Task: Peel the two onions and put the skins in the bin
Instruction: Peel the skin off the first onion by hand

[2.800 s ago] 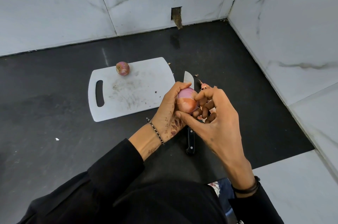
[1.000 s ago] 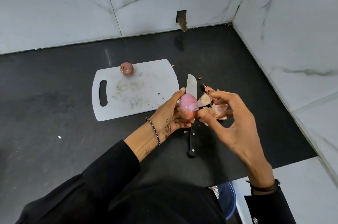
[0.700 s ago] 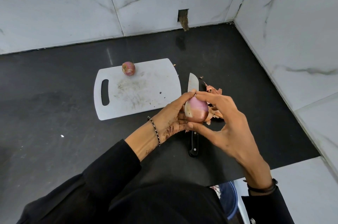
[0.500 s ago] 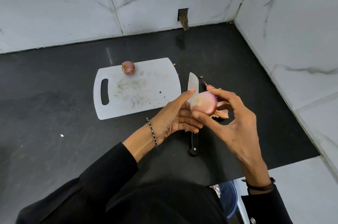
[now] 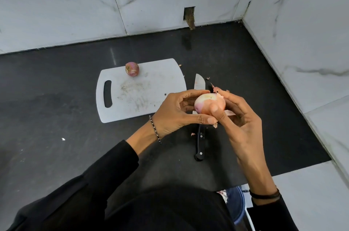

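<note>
A pale, mostly peeled pink onion [image 5: 209,103] is held above the black stone bench [image 5: 56,117], just over the black-handled steel knife [image 5: 199,142], and is clamped between both hands. The left hand [image 5: 175,111] is curled round it from the left with the thumb underneath. The right hand [image 5: 239,117] is wrapped round the far side with its thumb pressed on the near face. The bulb is nearly round, so its long axis is hard to read. A pale, flat trimmed end with a dark dot is turned up and away from the person, so the stem-to-root axis appears to be tilted up and back. The step in hand is judged to be the stripping of the last dry layer. It is best done by catching the loose edge at the trimmed end with the thumb and drawing it down along that axis while the bulb is turned by the left hand, so that the layer comes off in whole sheets. Papery pink skins [image 5: 215,89] are seen beyond the fingers and must be gathered for the blue round bin [image 5: 235,204], which is partly hidden below the bench edge. A second, small purple-red onion [image 5: 132,69], unpeeled, is left at the far edge of the white plastic cutting board [image 5: 132,98].
</note>
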The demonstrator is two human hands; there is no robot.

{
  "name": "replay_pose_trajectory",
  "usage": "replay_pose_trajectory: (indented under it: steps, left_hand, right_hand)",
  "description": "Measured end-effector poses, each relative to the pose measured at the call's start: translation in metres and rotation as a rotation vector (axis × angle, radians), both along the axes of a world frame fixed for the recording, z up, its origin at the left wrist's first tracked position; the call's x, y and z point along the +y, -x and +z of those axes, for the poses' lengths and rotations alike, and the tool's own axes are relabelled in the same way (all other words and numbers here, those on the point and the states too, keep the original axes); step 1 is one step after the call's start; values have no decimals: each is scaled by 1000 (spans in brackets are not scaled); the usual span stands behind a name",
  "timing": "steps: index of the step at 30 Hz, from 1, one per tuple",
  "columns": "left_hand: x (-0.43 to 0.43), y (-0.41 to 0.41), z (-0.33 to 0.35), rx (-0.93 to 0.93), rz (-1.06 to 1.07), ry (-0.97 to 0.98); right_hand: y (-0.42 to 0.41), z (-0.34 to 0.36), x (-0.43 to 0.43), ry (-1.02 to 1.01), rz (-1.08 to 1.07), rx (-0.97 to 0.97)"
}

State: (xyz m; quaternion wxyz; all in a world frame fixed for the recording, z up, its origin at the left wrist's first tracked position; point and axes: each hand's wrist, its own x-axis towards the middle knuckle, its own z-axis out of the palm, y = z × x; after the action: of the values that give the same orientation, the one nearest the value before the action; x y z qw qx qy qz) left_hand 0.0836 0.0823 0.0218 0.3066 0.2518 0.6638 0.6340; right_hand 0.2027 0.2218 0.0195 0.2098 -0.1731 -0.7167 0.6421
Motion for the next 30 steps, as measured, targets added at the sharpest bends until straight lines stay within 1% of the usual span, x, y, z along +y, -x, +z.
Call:
replay_pose_trajectory:
  steps: [2,9,13,17,22,27,30]
  left_hand:
    - [0,2,0,-1,4,3]
    - [-2,2,-5,59,15,44]
    - [-2,0,-4,90,6,59]
    - [-2,2,-9,87,50,53]
    - [-3,5,-11,41,77,47]
    - [-4,4,-12,-61,113,22]
    - [-5,4,-12,-145,122,-2]
  right_hand:
    - [-1,1,2,46,22,11]
    - [-3,1,15,59,5,9]
    - [-3,0,18,-21,15,-56]
    - [-4,-2,18,-49,29,-59]
    - [-8,0,19,-25,120,-46]
    - [-12,3,22,18,157,-2]
    - [-14,2,26,30,141,7]
